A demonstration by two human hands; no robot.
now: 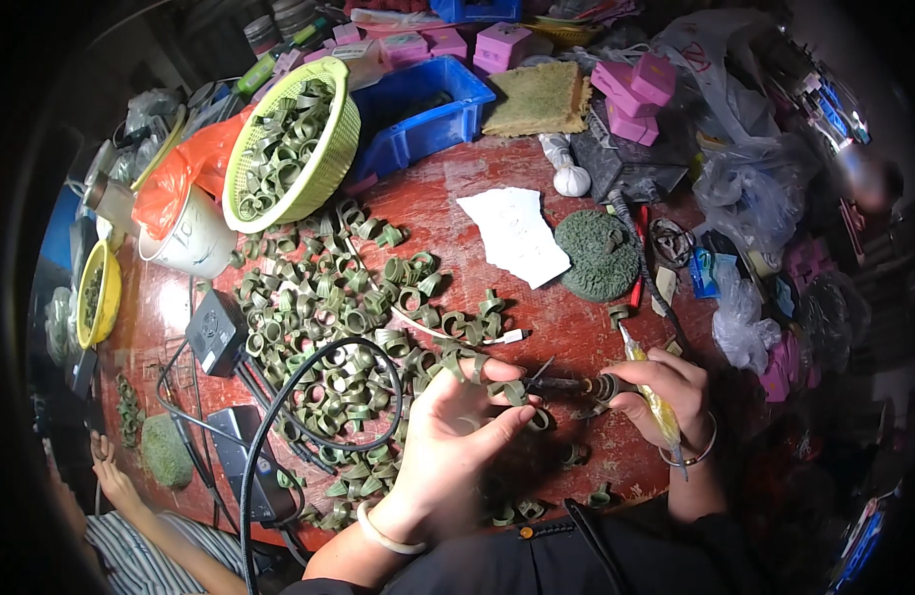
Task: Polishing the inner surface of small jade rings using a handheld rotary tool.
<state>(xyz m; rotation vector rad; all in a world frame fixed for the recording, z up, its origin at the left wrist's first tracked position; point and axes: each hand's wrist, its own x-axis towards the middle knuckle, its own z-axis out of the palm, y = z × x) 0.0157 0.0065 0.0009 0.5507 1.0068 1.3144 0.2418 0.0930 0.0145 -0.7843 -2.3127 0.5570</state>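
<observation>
My left hand, palm up, holds a small green curled piece between thumb and fingers. My right hand grips a dark pen-like tool with a metal tip pointing left beside that piece, and also a yellow, wrapped slim tool angled upright. Many green curled rings lie in a loose heap left of my hands on the red table. A black cable loops over the heap. A round green textured pad and torn white paper lie beyond my right hand.
A basket of green pieces, white bucket, blue tray and pink boxes stand behind. Black power units, cables and a yellow bowl are left. Plastic bags crowd the right. Another person's hand is at lower left.
</observation>
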